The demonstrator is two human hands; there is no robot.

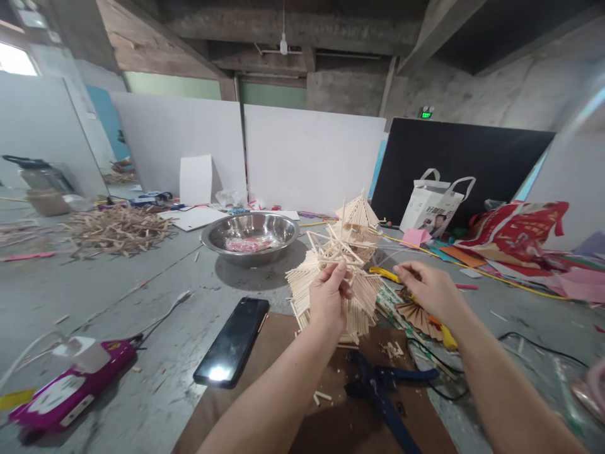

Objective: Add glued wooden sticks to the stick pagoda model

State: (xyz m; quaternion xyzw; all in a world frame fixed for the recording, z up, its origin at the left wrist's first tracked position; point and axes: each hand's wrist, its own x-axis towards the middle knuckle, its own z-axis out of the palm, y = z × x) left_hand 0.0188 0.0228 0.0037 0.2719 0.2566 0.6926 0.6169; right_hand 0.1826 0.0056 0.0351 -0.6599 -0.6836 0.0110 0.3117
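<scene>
Our stick model (302, 280) sits near twelve o'clock; its peaked roof (359, 212) and fanned slats (370, 290) look formed, its open lattice (334, 244) unfinished. Our left hand (327, 304) and, towards one o'clock, right hand (435, 291) are pinched closed; we cannot tell on what.

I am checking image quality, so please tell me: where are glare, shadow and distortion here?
Head view: white glare on the near end of the phone; soft shadow under the metal bowl; washed-out window at upper left; pale streak at upper right; wide-angle stretching towards the edges.
</scene>
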